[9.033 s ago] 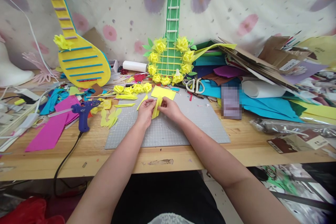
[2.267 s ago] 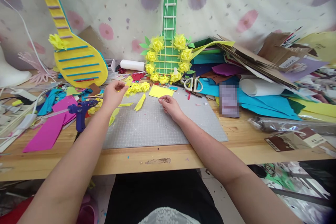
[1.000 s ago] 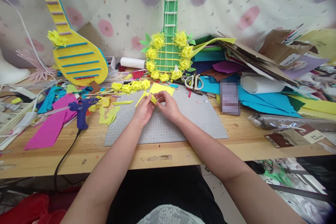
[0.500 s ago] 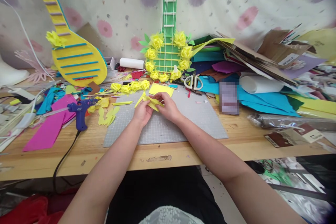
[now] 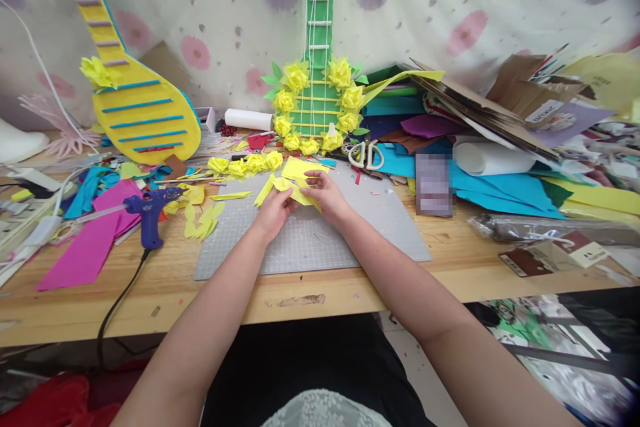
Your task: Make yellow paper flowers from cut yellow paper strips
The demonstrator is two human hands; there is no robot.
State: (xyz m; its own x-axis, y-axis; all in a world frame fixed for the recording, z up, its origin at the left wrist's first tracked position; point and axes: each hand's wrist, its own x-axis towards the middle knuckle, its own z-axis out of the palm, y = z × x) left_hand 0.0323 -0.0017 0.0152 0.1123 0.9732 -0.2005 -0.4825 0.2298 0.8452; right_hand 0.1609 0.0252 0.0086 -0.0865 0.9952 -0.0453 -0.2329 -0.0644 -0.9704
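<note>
Both my hands hold a folded piece of yellow paper [image 5: 296, 192] above the grey cutting mat [image 5: 320, 250]. My left hand [image 5: 274, 215] pinches its left part between thumb and fingers. On the other side, my right hand [image 5: 328, 197] grips the right end. Just behind them a flat yellow sheet [image 5: 300, 168] lies on the mat, partly covered by my fingers. A folded yellow strip [image 5: 264, 191] stands out beside my left hand. Several yellow paper flowers [image 5: 246, 164] lie in a row farther back on the left.
A blue glue gun [image 5: 151, 213] rests left of the mat beside magenta paper [image 5: 80, 250]. Behind stand a yellow paper lute [image 5: 147, 110] and a green stringed instrument [image 5: 320, 73] trimmed with flowers. Scissors [image 5: 366, 155] lie behind the mat; stacked blue paper [image 5: 500, 197] is at right.
The yellow paper between my hands has been spread wider and turned to show more of its face. My right hand has shifted slightly to the right.
</note>
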